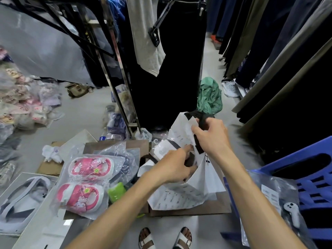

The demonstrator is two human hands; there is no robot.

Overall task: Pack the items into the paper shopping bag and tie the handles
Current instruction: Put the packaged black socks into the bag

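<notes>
- The white paper shopping bag (190,193) is standing open on a brown cardboard sheet (212,209) on the floor.
- The right hand (212,137) is gripping the bag's rim and black handle (201,115).
- The left hand (172,166) is reaching into the bag's mouth, fingers curled; what they are holding is hidden.
- Print on the bag is too blurred to read.
- Pink children's shoes (86,180) in clear plastic are lying just left.

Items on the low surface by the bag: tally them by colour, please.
Pink shoes, in a clear wrapper: 2
Green packet: 1
White paper bag: 1
Total: 4
</notes>
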